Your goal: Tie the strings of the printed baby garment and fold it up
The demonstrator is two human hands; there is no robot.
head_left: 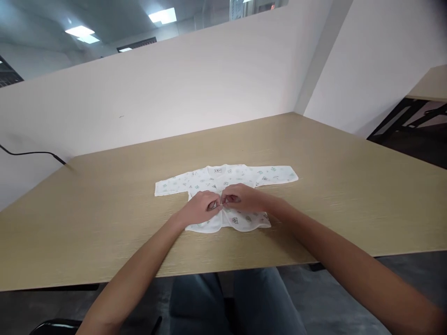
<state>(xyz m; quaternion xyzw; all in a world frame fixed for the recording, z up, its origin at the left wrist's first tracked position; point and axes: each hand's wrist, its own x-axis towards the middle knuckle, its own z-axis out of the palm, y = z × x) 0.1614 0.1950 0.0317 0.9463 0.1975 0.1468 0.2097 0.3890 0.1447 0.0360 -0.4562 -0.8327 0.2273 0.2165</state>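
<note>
A small white baby shirt (240,174) with a green and grey print lies flat on the table, its two long sleeves spread out to the sides and its neckline away from me. My left hand (203,207) is closed in a pinch on the left edge of the front opening, near the middle. Right beside it, my right hand (240,197) pinches the other edge at the same height. The fingertips of both hands almost meet. Whatever fastening lies between them is hidden by the fingers. Below the hands the two rounded front hems part slightly.
The wooden table (115,186) reaches back to a white partition (174,93), with another white panel (377,60) at the right. A black cable (35,152) hangs at the left edge. My legs (199,302) are under the front edge.
</note>
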